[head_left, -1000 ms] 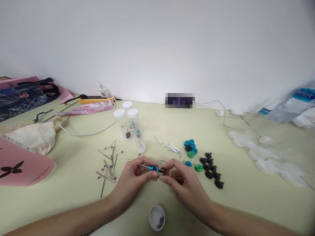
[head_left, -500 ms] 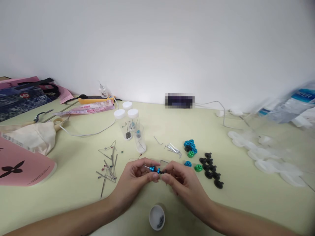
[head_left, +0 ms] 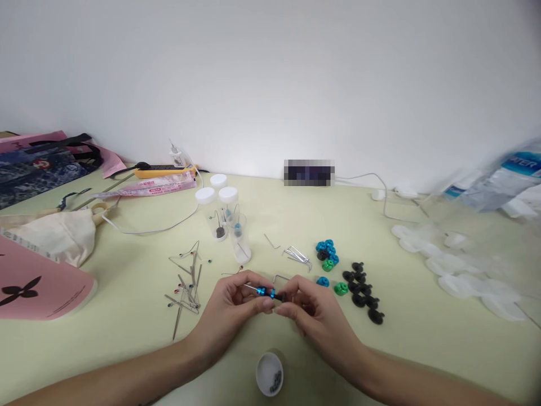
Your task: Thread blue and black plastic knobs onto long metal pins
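Observation:
My left hand [head_left: 236, 301] is closed, thumb and fingers pinching a blue metal knob-like fitting [head_left: 262, 291] with a thin silver rod pointing left. At the fitting's right end sits a black piece [head_left: 279, 296], pinched in my closed right hand [head_left: 310, 310]. A bent silver hex key [head_left: 279, 277] shows just behind the right fingertips; whether the hand touches it I cannot tell. Below the hands stands a small white cup [head_left: 269, 374] with tiny dark metal screws in it. To the right lie loose blue fittings [head_left: 323, 281], green fittings [head_left: 340, 288] and several black bases [head_left: 359, 300].
Several bent metal rods [head_left: 192, 285] lie left of my hands. Clear tubes with white lids [head_left: 228, 195] stand behind, near more hex keys [head_left: 297, 256]. White lids [head_left: 460, 286] are at right, a pink cup [head_left: 51, 282] at left, a yellow power strip [head_left: 163, 171] at the back.
The black piece shows a little more between my fingertips, and the right fingers have shifted slightly. Both hands keep their grip, and the things on the table stay put.

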### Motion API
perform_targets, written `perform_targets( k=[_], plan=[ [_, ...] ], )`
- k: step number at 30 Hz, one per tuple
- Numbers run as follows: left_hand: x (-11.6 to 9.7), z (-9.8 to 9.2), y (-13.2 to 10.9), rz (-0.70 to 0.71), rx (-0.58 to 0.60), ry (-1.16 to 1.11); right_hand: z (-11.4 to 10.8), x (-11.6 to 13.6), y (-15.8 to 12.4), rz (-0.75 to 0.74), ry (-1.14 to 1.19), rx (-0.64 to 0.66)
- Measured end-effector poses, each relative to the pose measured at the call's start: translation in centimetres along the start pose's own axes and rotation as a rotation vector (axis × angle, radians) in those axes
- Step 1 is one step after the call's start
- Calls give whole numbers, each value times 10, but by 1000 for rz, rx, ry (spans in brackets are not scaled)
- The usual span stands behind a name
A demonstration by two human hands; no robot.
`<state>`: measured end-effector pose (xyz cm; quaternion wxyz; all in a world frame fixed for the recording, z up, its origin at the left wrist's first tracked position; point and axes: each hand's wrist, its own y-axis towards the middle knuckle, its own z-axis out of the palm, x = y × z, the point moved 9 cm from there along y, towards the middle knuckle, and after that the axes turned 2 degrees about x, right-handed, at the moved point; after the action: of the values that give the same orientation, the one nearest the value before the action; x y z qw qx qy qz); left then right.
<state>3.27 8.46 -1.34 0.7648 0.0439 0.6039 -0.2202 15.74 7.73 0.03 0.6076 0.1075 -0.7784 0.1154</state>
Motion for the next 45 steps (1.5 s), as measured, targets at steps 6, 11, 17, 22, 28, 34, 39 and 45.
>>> perform_targets(
  k=[6,11,17,22,28,34,39,45],
  plan=[
    [0,0,0,2,2,-2,0,1,0,-7,6,-5],
    [0,0,0,1,8,-5,1,-1,0,4,12,10],
    [0,0,0,9,10,-6,1,1,0,1,17,14],
    [0,0,0,10,21,-3,0,0,0,1,15,8],
    [1,0,0,6,22,-10,0,1,1,-6,12,4],
    [0,1,1,12,25,-11,0,-1,1,-2,-4,-8],
    [2,1,0,14,29,-12,0,1,0,-10,-20,5],
    [2,0,0,13,27,2,1,1,1,-17,-35,20]
  ],
)
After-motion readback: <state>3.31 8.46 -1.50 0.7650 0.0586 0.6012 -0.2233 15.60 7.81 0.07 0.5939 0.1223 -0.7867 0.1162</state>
